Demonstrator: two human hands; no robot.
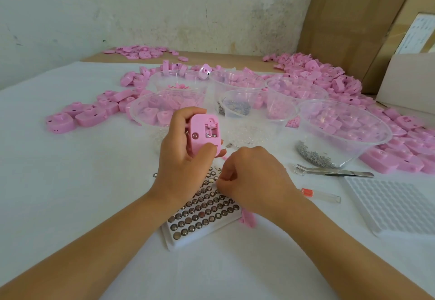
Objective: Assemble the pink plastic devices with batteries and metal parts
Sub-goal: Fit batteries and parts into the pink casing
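The pink plastic device (pixel 204 135) is upright above the counter, gripped by the left hand (pixel 181 158) with the thumb across its lower edge and the fingers wrapped behind. Its open compartment with small metal parts faces the camera. Just below, the right hand (pixel 254 182) is curled knuckles-up, fingertips down on the white tray of round silver button batteries (pixel 200 212); I cannot tell whether it pinches one.

Clear plastic bowls stand behind. The large right bowl (pixel 353 157) holds pink shells and grey metal bits, the small middle bowl (pixel 277 109) grey metal parts, and the left bowl (pixel 136 116) pink pieces.

Steel tweezers (pixel 336 171), a red-capped clear tube (pixel 321 195) and a white dimpled tray (pixel 395 205) lie to the right. Loose pink shells (pixel 329 76) are heaped on the white counter (pixel 70 193), with brown cardboard boxes (pixel 353 17) against the cracked white wall (pixel 117 5).
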